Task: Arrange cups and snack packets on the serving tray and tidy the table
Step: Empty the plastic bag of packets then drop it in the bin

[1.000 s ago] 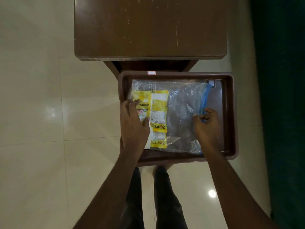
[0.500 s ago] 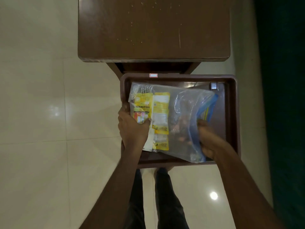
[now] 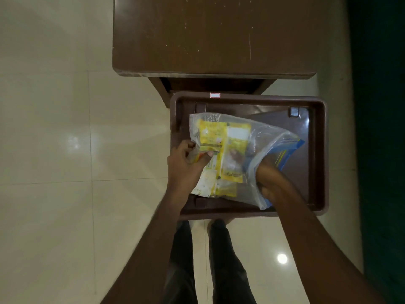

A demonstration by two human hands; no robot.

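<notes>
A brown serving tray sits low in front of me, near the table. Over it hangs a clear zip bag with a blue seal strip, tilted and lifted off the tray floor. Yellow snack packets show through the plastic. My left hand pinches the bag's left side over the packets. My right hand reaches into the bag's open mouth, its fingers showing through the plastic. I cannot tell whether those fingers hold a packet. No cups are in view.
A dark brown wooden table stands just beyond the tray, its near edge close to the tray's far rim. Glossy cream floor tiles spread to the left. A dark green wall runs along the right. My legs stand below the tray.
The bag lay flat in the tray with both hands on top. It has since been lifted and tilted, the left hand gripping it, and the right hand has gone into its open mouth.
</notes>
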